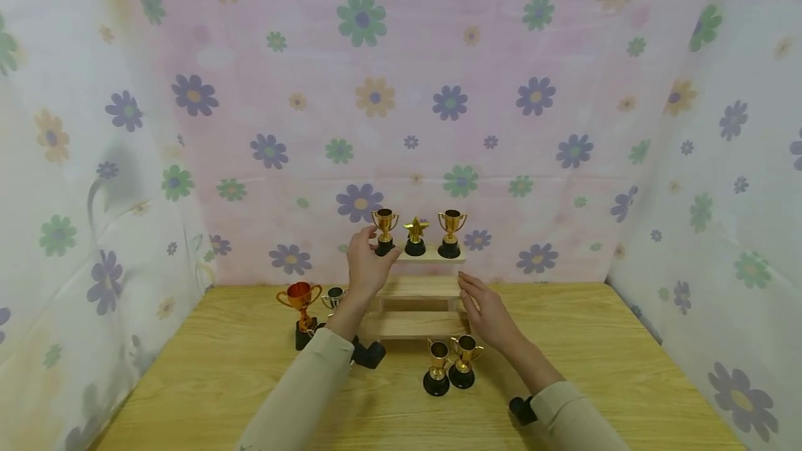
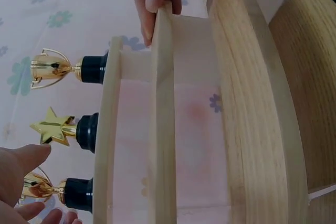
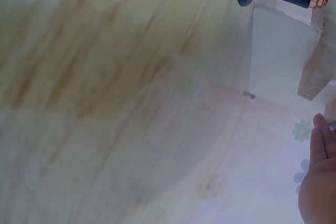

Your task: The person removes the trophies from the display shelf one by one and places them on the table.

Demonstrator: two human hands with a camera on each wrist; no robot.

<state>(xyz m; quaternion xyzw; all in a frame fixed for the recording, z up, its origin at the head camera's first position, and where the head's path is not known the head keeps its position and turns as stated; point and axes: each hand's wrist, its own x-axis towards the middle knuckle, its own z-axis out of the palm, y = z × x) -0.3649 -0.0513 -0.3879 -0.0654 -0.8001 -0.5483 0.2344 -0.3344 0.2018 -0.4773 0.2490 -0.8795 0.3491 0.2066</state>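
Wooden table (image 1: 626,367) hemmed in by floral cloth (image 1: 501,54) on three sides; against the table's far edge, a three-step wooden stand (image 1: 413,324), long axis parallel to that edge, steps rising away from the person. On the top step, a row of three: gold cup trophy (image 1: 385,230) toward the table's left, gold star trophy (image 1: 415,236) in the middle, second gold cup (image 1: 450,232) toward the right, all upright, black bases down, bowls up, long axes vertical. Left hand (image 1: 366,263) raised at the left trophy, fingers curled close about its base; whether gripping or only touching, hard to tell from either view. Right hand (image 1: 485,308) spread and relaxed, holding nothing, fingertips by the right end of the middle step. Best handled by pinching low on the black base, keeping the stem plumb, staying clear of the star just beside it. Near the table's front middle, a pair of small gold cups (image 1: 451,362); toward the far left, a copper cup (image 1: 301,301) and a silver cup (image 1: 334,296).
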